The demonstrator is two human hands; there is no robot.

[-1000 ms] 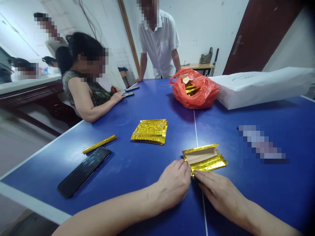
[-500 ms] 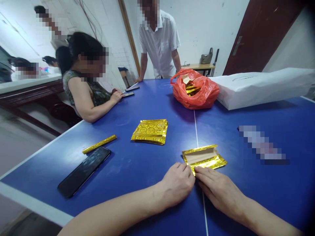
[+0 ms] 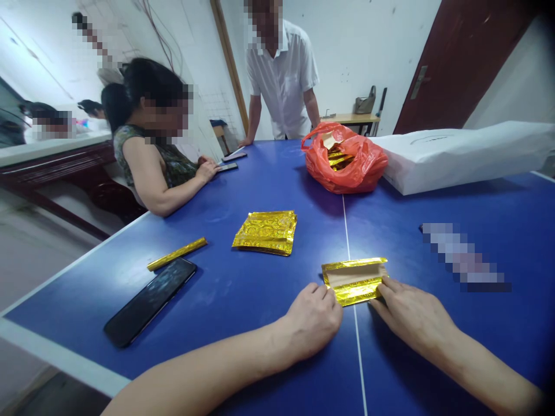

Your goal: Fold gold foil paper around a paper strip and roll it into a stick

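A sheet of gold foil paper [image 3: 359, 292] lies on the blue table, its near and far edges folded inward over a pale inner side. My left hand [image 3: 315, 316] is closed on its near left corner, the fingertips partly hidden behind the knuckles. At the right end, my right hand [image 3: 410, 312] pinches the near folded edge between thumb and fingers. A stack of folded gold foil papers [image 3: 265, 232] rests farther off to the left. Beyond it on the left is a thin gold foil roll [image 3: 177, 254].
A black phone [image 3: 150, 303] lies at the left. Farther back stand a red plastic bag [image 3: 347, 173] holding gold papers and a large white package [image 3: 463, 156]. A blurred-out item [image 3: 463, 257] lies right. One person [image 3: 151, 167] sits with a phone; another [image 3: 281, 75] leans on the table.
My right hand has slid right along the near edge, from beside my left hand to the paper's right end. My left hand stays at the left corner.
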